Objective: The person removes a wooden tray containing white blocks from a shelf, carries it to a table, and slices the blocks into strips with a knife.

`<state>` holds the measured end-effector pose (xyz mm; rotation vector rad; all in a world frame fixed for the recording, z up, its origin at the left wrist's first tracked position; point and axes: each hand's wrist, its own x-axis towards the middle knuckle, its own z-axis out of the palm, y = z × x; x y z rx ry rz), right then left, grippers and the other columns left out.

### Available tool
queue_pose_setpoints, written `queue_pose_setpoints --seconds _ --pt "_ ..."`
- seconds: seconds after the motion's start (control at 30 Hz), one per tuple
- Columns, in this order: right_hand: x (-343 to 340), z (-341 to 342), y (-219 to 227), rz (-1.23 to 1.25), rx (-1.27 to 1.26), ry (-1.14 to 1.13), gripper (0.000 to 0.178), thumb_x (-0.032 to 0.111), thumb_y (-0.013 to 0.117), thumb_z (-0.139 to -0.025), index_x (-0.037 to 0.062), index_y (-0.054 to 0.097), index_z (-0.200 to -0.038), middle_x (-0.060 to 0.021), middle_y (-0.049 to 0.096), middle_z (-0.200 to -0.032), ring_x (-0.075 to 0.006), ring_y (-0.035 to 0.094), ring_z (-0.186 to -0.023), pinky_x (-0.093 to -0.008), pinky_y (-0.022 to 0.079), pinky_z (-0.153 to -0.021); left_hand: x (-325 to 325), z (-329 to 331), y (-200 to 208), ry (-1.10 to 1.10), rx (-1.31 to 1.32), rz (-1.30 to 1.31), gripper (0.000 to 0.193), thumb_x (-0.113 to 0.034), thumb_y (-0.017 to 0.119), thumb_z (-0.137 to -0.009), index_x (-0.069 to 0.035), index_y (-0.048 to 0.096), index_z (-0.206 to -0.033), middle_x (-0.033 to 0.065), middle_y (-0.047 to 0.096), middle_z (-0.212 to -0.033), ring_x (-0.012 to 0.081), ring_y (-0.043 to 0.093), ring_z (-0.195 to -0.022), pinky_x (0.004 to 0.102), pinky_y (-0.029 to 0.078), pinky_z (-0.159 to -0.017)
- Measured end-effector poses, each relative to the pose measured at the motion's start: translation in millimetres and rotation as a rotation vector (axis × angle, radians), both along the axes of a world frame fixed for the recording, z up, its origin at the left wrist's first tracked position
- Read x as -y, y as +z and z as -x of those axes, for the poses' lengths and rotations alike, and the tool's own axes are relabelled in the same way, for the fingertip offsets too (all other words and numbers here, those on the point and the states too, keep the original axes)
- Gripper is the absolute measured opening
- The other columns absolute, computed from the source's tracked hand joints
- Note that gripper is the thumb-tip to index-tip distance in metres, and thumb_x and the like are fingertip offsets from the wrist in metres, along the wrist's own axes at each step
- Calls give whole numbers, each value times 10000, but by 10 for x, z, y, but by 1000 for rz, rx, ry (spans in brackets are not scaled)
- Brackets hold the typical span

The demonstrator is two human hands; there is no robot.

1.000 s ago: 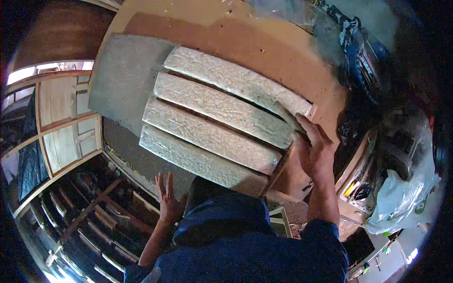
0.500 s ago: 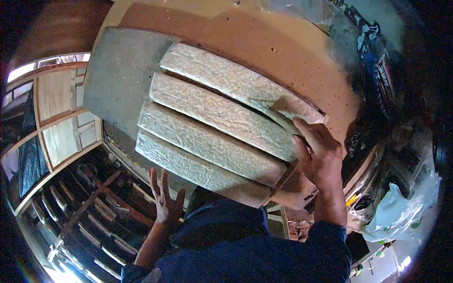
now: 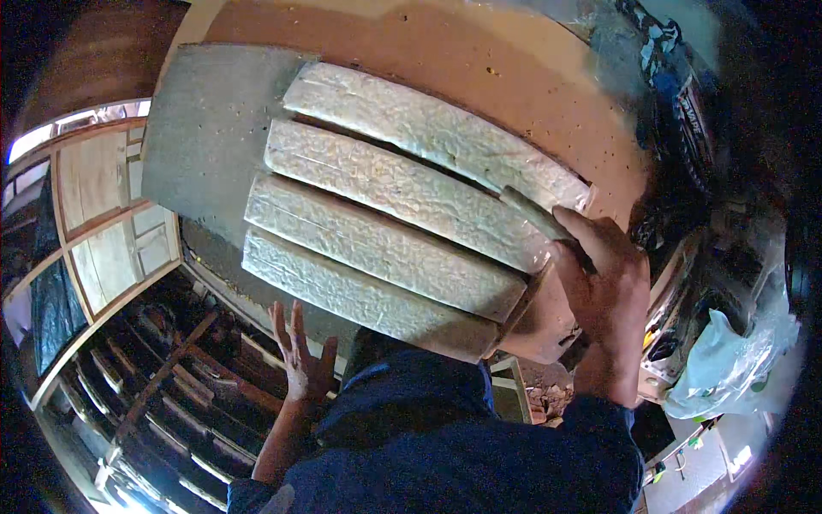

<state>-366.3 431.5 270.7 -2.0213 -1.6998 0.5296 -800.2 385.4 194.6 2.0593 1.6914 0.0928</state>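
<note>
Several long, pale, bumpy slabs in clear plastic, which look like tempeh, lie side by side and slanting. The farthest slab (image 3: 428,128) and the second slab (image 3: 394,184) have a dark gap between them. My right hand (image 3: 606,270) is closed round a slim knife (image 3: 535,214) at the slabs' right end. The knife points up and left across that gap, its tip touching or just above the farthest slab's near edge; I cannot tell which. My left hand (image 3: 304,364) is open, fingers spread, holding nothing, close below the nearest slab (image 3: 368,300).
Under the slabs is a grey board (image 3: 223,103) on a brown tabletop (image 3: 479,51). A wooden-framed cabinet (image 3: 103,265) stands at left, above dark slatted racks (image 3: 197,385). A pale plastic bag (image 3: 719,368) and dark clutter crowd the right side.
My right hand has moved right, drawing the knife along the gap toward the slabs' right end. My left hand stays spread in nearly the same place. The whole view has shifted slightly.
</note>
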Motion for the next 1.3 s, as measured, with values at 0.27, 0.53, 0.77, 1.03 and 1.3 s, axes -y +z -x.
queue_pose_setpoints --seconds 0.27,0.53,0.77,1.03,1.3 --pt "294 136 -85 62 -91 14 334 71 755 -798 53 711 -1129 -149 700 -904 -295 707 -791 -367 555 -686 37 44 -76 30 25 18 905 -125 761 -814 -140 264 -1570 260 122 -1620 506 125 -1493 615 198 -1181" --pt "388 258 -48 88 -20 -29 327 131 746 -821 82 715 -1143 -146 696 -928 -313 706 -818 -399 559 -717 97 199 -72 9 26 12 922 -84 769 -790 -121 269 -1565 262 125 -1622 492 117 -1500 580 209 -1188" --pt "365 384 164 98 80 2 315 179 721 -850 103 714 -1156 -147 695 -933 -318 695 -817 -401 548 -728 174 365 -112 29 43 17 930 -87 770 -795 -129 255 -1569 260 128 -1620 491 124 -1497 584 210 -1187" --pt "390 257 55 -52 82 -157 268 193 691 -892 91 706 -1140 -181 694 -936 -352 692 -837 -416 550 -740 268 601 -202 55 32 25 919 -99 758 -806 -138 254 -1573 250 135 -1622 493 112 -1499 594 201 -1188" --pt "322 292 -103 -53 35 -201 284 212 693 -890 89 704 -1146 -184 694 -933 -355 692 -850 -425 547 -762 270 619 -215 60 26 31 930 -99 759 -808 -128 238 -1577 259 114 -1625 491 108 -1501 594 209 -1185"
